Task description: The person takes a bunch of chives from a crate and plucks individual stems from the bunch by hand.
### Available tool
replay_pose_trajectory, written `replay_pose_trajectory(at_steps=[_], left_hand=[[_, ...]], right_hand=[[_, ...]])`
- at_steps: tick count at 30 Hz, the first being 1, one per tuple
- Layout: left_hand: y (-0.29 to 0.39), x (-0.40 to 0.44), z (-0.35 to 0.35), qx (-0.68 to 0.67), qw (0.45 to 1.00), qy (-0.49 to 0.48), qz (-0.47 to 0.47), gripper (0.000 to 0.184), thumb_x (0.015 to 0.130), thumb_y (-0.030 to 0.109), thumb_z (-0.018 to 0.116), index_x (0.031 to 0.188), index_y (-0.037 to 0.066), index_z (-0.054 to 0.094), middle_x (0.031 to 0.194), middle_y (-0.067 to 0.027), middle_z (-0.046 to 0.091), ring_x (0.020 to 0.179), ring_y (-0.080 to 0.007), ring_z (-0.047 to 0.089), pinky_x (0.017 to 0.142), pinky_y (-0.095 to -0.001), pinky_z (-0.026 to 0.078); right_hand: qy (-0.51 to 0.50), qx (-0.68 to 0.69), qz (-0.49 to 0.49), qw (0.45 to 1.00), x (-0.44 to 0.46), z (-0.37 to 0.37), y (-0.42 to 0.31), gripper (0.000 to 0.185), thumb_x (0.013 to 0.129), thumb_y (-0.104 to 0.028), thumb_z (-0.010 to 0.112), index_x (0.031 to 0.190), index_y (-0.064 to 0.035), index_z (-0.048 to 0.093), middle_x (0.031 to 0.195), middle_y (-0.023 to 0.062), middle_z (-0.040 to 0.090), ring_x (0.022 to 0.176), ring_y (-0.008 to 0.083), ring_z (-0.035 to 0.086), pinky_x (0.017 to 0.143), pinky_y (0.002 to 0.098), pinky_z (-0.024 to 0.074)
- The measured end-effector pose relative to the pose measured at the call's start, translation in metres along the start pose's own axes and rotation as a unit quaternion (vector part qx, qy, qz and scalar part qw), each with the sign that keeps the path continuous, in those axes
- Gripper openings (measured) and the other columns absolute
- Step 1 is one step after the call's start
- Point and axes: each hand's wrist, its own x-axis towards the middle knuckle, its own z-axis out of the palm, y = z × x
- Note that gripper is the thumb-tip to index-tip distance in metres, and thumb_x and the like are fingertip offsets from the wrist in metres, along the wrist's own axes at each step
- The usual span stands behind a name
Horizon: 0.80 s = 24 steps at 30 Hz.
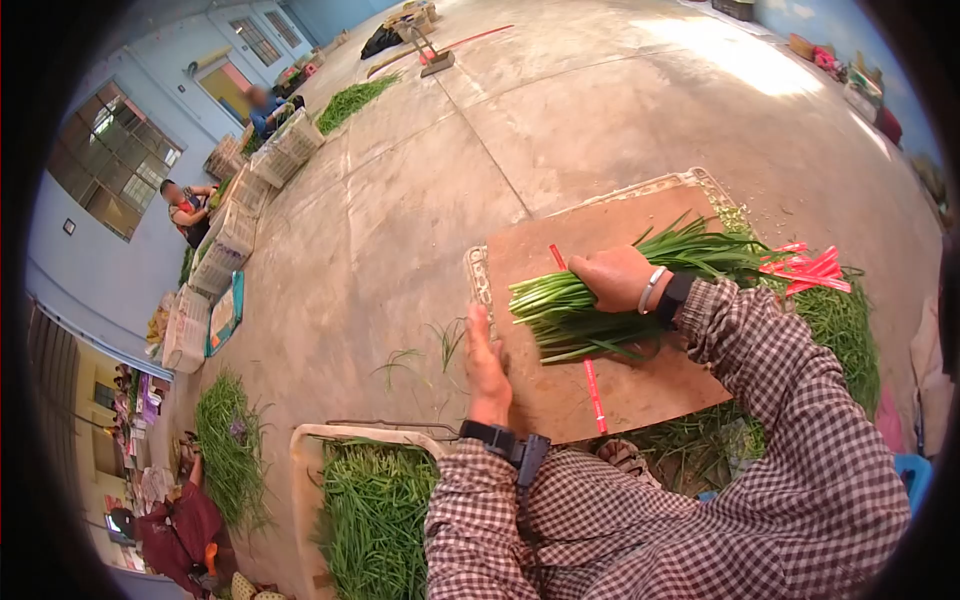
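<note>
A bunch of garlic chives (560, 305) lies across a brown board (640, 400), its pale cut ends pointing left. My right hand (615, 277) is closed around the bunch from above, its thumb toward the cut ends. Beneath the chives runs a red printed strip (595, 395), showing at both sides of the bunch. My left hand (486, 368) is held upright with straight fingers by the board's left edge, apart from the bunch and holding nothing. More red strips (815, 270) lie in a fan by the leafy ends.
A crate of loose greens (375, 520) stands beside my left arm, and more greens (835, 325) lie right of the board. Another green heap (230, 440) is on the floor at left. Several people sit along the left side, near white crates (225, 245).
</note>
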Motion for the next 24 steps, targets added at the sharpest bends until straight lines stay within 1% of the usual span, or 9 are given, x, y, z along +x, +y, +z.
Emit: replay_pose_trajectory(at_steps=[2, 3, 5, 9, 14, 17, 19, 21, 24], left_hand=[[-0.01, -0.011, 0.02, -0.016, 1.0, 0.004, -0.007, 0.074, 0.092, 0.061, 0.021, 0.145, 0.01, 0.012, 0.151, -0.0088, 0.014, 0.139, -0.0227, 0.011, 0.109, -0.0439, 0.01], [0.007, 0.016, 0.008, 0.003, 1.0, 0.003, 0.016, 0.074, 0.092, 0.061, 0.021, 0.145, 0.01, 0.012, 0.151, -0.0088, 0.014, 0.139, -0.0227, 0.011, 0.109, -0.0439, 0.01], [0.002, 0.003, 0.024, 0.015, 1.0, -0.004, 0.009, 0.073, 0.092, 0.06, 0.021, 0.145, 0.01, 0.014, 0.15, -0.0067, 0.015, 0.139, -0.0211, 0.012, 0.109, -0.0426, 0.012], [-0.007, 0.007, 0.04, -0.01, 0.995, -0.059, 0.078, 0.074, 0.093, 0.058, 0.02, 0.144, 0.005, 0.012, 0.149, -0.0106, 0.015, 0.137, -0.0216, 0.015, 0.111, -0.0372, 0.013], [-0.004, -0.001, 0.044, -0.032, 0.996, -0.043, 0.076, 0.075, 0.093, 0.058, 0.021, 0.144, 0.004, 0.012, 0.148, -0.0118, 0.017, 0.136, -0.023, 0.018, 0.111, -0.0341, 0.015], [-0.008, -0.002, 0.041, -0.023, 0.997, -0.021, 0.077, 0.069, 0.095, 0.053, 0.021, 0.143, 0.003, 0.016, 0.147, -0.0121, 0.021, 0.135, -0.0222, 0.022, 0.11, -0.0338, 0.017], [-0.008, 0.001, 0.041, -0.047, 0.993, -0.055, 0.09, 0.061, 0.098, 0.045, 0.022, 0.142, 0.002, 0.021, 0.145, -0.0128, 0.026, 0.133, -0.0216, 0.026, 0.109, -0.0332, 0.019], [-0.011, 0.003, 0.04, 0.008, 0.993, -0.04, 0.109, 0.059, 0.098, 0.041, 0.026, 0.141, 0.0, 0.023, 0.145, -0.0145, 0.025, 0.134, -0.0227, 0.023, 0.11, -0.0326, 0.017], [0.001, 0.007, 0.029, 0.1, 0.983, 0.005, 0.15, 0.056, 0.098, 0.035, 0.032, 0.139, -0.003, 0.026, 0.146, -0.0169, 0.024, 0.137, -0.0244, 0.018, 0.111, -0.0317, 0.013]], right_hand=[[-0.007, -0.048, -0.007, 0.999, -0.011, 0.004, -0.002, 0.042, 0.064, -0.014, 0.065, 0.102, -0.0012, 0.052, 0.081, 0.0173, 0.062, 0.073, 0.0341, 0.062, 0.064, 0.0432, 0.0496], [0.022, -0.044, -0.012, 0.999, 0.024, 0.005, -0.007, 0.042, 0.064, -0.014, 0.065, 0.102, -0.0012, 0.052, 0.081, 0.0173, 0.062, 0.073, 0.0341, 0.062, 0.064, 0.0432, 0.0496], [0.005, -0.048, -0.007, 0.999, 0.016, 0.012, -0.009, 0.042, 0.062, -0.015, 0.067, 0.099, -0.0003, 0.053, 0.083, 0.0175, 0.062, 0.075, 0.034, 0.062, 0.064, 0.0427, 0.0495], [0.0, -0.084, -0.021, 0.996, 0.009, 0.002, -0.004, 0.051, 0.058, -0.015, 0.069, 0.102, -0.0003, 0.049, 0.081, 0.0155, 0.06, 0.073, 0.0333, 0.061, 0.06, 0.042, 0.0487], [-0.025, -0.063, -0.001, 0.998, 0.004, -0.003, -0.006, 0.083, 0.056, -0.019, 0.073, 0.128, -0.0029, 0.036, 0.088, 0.0179, 0.059, 0.08, 0.0341, 0.06, 0.066, 0.042, 0.0487], [-0.016, -0.057, -0.023, 0.998, 0.001, -0.01, -0.007, 0.096, 0.054, -0.023, 0.077, 0.135, -0.0055, 0.029, 0.09, 0.019, 0.058, 0.082, 0.0355, 0.059, 0.068, 0.0423, 0.0486], [-0.031, -0.033, -0.017, 0.999, -0.001, -0.021, -0.012, 0.104, 0.052, -0.026, 0.08, 0.137, -0.0063, 0.025, 0.092, 0.0185, 0.058, 0.083, 0.0365, 0.058, 0.07, 0.0431, 0.0487], [0.011, -0.021, -0.076, 0.997, 0.0, -0.017, -0.003, 0.108, 0.05, -0.021, 0.082, 0.139, -0.0092, 0.022, 0.101, 0.0192, 0.056, 0.092, 0.0389, 0.055, 0.078, 0.0443, 0.0467], [-0.022, -0.004, -0.03, 0.999, 0.011, -0.032, -0.017, 0.115, 0.043, -0.019, 0.083, 0.139, -0.0069, 0.022, 0.112, 0.0186, 0.051, 0.1, 0.0377, 0.052, 0.085, 0.0438, 0.044]])
